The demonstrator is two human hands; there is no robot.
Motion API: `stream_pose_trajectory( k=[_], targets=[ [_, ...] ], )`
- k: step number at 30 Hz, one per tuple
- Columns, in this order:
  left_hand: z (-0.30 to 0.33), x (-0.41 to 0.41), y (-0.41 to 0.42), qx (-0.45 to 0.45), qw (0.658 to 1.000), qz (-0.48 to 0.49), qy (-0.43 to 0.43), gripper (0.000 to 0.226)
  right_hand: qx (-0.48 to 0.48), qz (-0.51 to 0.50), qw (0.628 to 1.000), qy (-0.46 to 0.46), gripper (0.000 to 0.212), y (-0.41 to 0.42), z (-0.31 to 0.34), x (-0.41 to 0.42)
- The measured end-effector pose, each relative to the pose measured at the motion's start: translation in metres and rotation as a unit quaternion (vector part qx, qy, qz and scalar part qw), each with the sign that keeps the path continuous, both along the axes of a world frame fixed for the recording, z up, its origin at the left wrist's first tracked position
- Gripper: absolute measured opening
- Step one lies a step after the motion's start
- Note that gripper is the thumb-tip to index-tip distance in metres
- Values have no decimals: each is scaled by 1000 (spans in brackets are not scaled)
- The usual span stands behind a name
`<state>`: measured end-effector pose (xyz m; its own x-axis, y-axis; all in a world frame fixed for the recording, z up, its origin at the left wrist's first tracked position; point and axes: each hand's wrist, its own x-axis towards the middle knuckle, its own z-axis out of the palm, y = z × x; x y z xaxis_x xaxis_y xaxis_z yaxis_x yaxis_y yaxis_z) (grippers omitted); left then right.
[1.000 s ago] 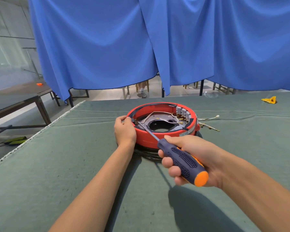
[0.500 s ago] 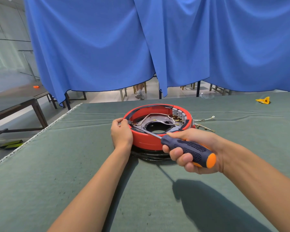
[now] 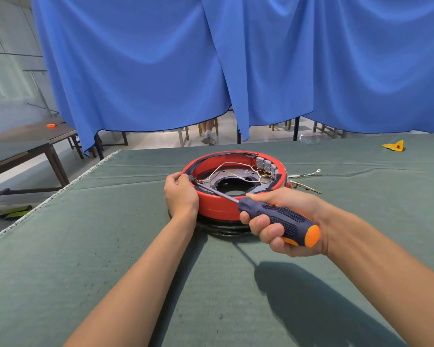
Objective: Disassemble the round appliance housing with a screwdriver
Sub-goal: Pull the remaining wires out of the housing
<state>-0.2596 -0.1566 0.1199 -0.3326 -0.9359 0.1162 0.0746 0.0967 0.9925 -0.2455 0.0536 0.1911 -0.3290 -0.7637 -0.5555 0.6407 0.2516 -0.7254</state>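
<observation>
So they're mid-unscrew here: the red round housing (image 3: 218,209) sits open-side up near the middle of the green bench (image 3: 60,271), on top of some black ring. The left hand (image 3: 181,194) has its fingers (image 3: 177,177) clamped over the rim on the left side, steadying it. The right hand (image 3: 283,219) is wrapped tight around the blue-and-orange screwdriver (image 3: 278,217), shaft laid low across the rim with the tip at what looks like a small fastener by the left inner wall, right next to the wires (image 3: 226,169). Can't actually see the screw head. Next bit probably needs downward pressure and a turn without slipping into that wiring. Compared to a second ago the handle has dropped flatter and swung out right, tip roughly the same spot
</observation>
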Motion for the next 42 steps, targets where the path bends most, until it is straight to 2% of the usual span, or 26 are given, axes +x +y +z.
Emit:
stream_pose_trajectory(
  k=[4, 9, 12, 15, 19, 22, 27, 34, 38, 42],
  targets=[
    [2, 1, 2, -5, 1000, 4, -3, 14, -31, -25, 999, -3, 41, -8, 5, 19],
    [6, 5, 2, -14, 1000, -6, -11, 21, -94, -66, 993, -5, 31, -36, 7, 52],
    [6, 7, 4, -16, 1000, -7, -22, 21, -109, -118, 987, -5, 23, -55, -2, 64],
    [4, 8, 9, -23, 999, -11, -27, 19, -107, -172, 979, -22, 27, -66, -16, 65],
    [6, 7, 7, -29, 999, -11, -23, 14, -111, -159, 981, -20, 28, -63, -17, 58],
    [3, 7, 5, -30, 999, -23, -23, 12, -99, -120, 988, 6, 40, -50, -15, 48],
    [4, 11, 3, -38, 997, -54, -45, 16, -64, -117, 985, 112, 45, -38, -1, 25],
    [17, 15, -1, -107, 970, -163, -145, 18, 34, -102, 958, 266, 25, -29, 12, 2],
    [30, 22, -16, -72, 964, -201, -161, 19, 44, -91, 964, 248, 25, -11, 22, -9],
    [44, 41, -30, -60, 965, -190, -168, 25, 44, -103, 951, 289, 23, 1, 26, -18]
  ],
)
